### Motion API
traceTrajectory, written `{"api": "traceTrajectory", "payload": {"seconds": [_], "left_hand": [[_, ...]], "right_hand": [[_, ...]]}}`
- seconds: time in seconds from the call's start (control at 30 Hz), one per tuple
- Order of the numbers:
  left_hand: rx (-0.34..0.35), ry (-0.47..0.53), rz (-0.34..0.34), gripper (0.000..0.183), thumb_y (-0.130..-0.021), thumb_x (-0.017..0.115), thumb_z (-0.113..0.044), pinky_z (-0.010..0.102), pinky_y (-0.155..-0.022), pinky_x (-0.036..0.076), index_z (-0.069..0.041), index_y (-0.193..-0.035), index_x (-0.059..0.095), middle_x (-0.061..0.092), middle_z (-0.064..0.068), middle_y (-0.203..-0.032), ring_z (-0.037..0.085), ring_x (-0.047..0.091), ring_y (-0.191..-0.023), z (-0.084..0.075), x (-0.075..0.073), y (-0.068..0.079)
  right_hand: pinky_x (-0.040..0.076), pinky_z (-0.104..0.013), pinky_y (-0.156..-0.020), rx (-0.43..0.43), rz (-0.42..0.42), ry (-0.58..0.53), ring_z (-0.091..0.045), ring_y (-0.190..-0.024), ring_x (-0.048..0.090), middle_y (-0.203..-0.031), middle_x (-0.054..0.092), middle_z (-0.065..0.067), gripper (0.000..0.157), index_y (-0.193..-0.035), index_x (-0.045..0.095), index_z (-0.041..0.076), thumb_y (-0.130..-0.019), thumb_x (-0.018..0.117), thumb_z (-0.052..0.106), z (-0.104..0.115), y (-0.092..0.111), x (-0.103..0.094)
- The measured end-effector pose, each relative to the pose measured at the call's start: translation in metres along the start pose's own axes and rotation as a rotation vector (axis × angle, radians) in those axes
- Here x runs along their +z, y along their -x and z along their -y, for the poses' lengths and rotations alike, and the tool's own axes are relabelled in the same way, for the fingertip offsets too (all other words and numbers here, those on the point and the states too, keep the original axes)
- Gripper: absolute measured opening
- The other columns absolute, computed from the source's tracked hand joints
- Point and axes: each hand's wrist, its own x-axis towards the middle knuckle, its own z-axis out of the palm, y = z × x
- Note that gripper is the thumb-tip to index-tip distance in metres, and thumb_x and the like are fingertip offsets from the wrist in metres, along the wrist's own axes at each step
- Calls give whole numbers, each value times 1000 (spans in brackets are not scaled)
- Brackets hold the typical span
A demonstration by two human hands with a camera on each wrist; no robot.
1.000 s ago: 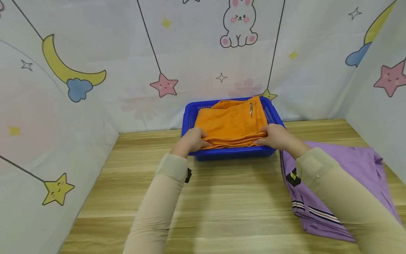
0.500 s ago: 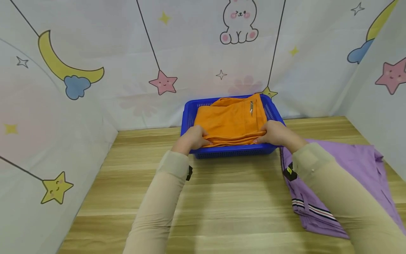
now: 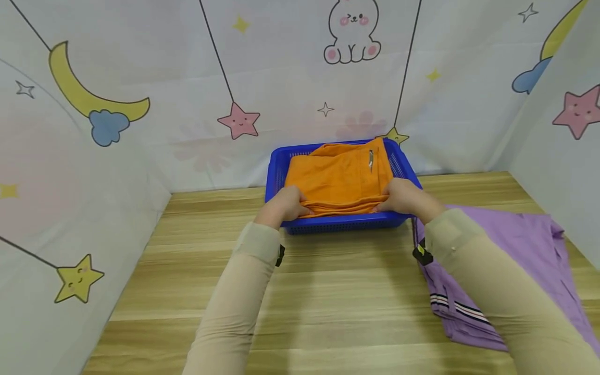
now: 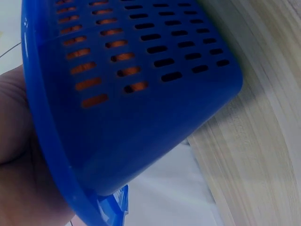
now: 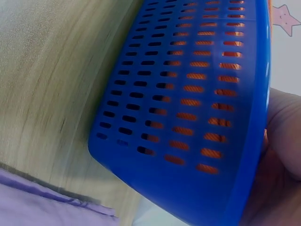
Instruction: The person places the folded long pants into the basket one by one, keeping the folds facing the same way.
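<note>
An orange folded garment (image 3: 337, 179) with a small pale patch lies in a blue plastic basket (image 3: 344, 221) against the back wall. My left hand (image 3: 283, 204) grips the garment's near left corner, just over the basket's front rim. At the near right corner, my right hand (image 3: 408, 198) holds the same stacked edge between thumb and fingers. The fingertips are partly hidden in the folds. In the left wrist view, the basket's slotted wall (image 4: 141, 117) covers most of the hand's work. Orange cloth shows through the slots of the basket wall (image 5: 164, 113) in the right wrist view.
A purple garment (image 3: 511, 234) with a striped band lies spread on the wooden table (image 3: 197, 260), right of the basket and partly under my right forearm. White printed cloth walls (image 3: 187, 62) stand at the back and both sides.
Both hands stay at the garment's near corners in the basket. The right wrist has shifted slightly left. The head view has tilted a little; otherwise the things stay put.
</note>
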Motion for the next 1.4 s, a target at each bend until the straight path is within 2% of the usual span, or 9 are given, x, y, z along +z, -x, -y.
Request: {"api": "traceTrajectory", "payload": {"seconds": [0.27, 0.37, 0.5, 0.57, 0.7, 0.83, 0.97, 1.27, 1.4], "left_hand": [[7, -5, -12, 33, -89, 66, -27, 25, -58, 31, -12, -63, 53, 25, -5, -52, 12, 29, -53, 2, 0, 2], [3, 2, -10, 25, -90, 65, -28, 26, -61, 35, -8, -74, 64, 35, -3, -57, 13, 35, -57, 2, 2, 3], [-19, 12, -13, 27, -91, 64, -28, 30, -81, 48, -8, -107, 71, 67, 4, -92, 18, 58, -83, 1, 2, 6], [-19, 19, -22, 34, -91, 64, -28, 34, -95, 48, -10, -120, 66, 66, 6, -117, 21, 60, -104, 1, 2, 8], [5, 33, -36, 41, -91, 63, -26, 39, -107, 40, -12, -129, 59, 59, 7, -132, 24, 50, -126, 1, -1, 13], [35, 32, -55, 40, -92, 62, -25, 40, -106, 40, -12, -130, 58, 59, 7, -131, 26, 49, -127, 1, -5, 17], [56, 33, -71, 39, -92, 62, -23, 40, -105, 42, -11, -129, 59, 60, 8, -129, 26, 50, -125, 3, -5, 21], [71, 19, -117, 39, -94, 59, -23, 41, -107, 40, -10, -131, 57, 56, 11, -134, 26, 48, -129, 2, 1, 28], [71, 5, -137, 42, -96, 56, -26, 41, -106, 41, -10, -134, 54, 53, 10, -137, 26, 49, -128, 0, 5, 33]], "right_hand": [[26, -26, -54, 4, -3, 32, -12, -53, 27, -53, 23, 6, 47, -53, 37, 16, -83, 71, 27, 3, -4, 2], [27, -26, -54, 20, 7, 35, -13, -54, 30, -53, 24, 5, 45, -54, 39, 15, -82, 71, 29, 2, -2, 1], [31, -28, -57, 25, 27, 24, -15, -58, 36, -56, 31, 5, 34, -61, 53, 11, -83, 71, 30, 3, 1, -1], [34, -29, -60, 21, 34, 18, -17, -62, 40, -58, 39, 3, 28, -70, 61, 8, -84, 70, 31, 2, 2, -1], [41, -33, -67, 7, 19, 11, -20, -72, 49, -72, 58, -1, 28, -89, 70, 4, -84, 70, 32, 1, 7, -3], [39, -32, -64, -14, -14, 1, -19, -70, 48, -70, 55, -1, 29, -89, 69, 4, -84, 70, 32, 1, 12, -5], [32, -29, -59, -28, -24, -12, -18, -64, 42, -62, 39, 1, 25, -82, 64, 6, -86, 68, 30, 1, 16, -6], [36, -29, -57, -47, -77, -21, -18, -64, 46, -67, 51, -2, 23, -85, 61, 6, -92, 61, 29, -2, 24, 2], [38, -30, -59, -27, -97, -25, -19, -67, 49, -76, 58, -5, 28, -102, 64, 3, -95, 56, 29, -1, 28, 6]]}}
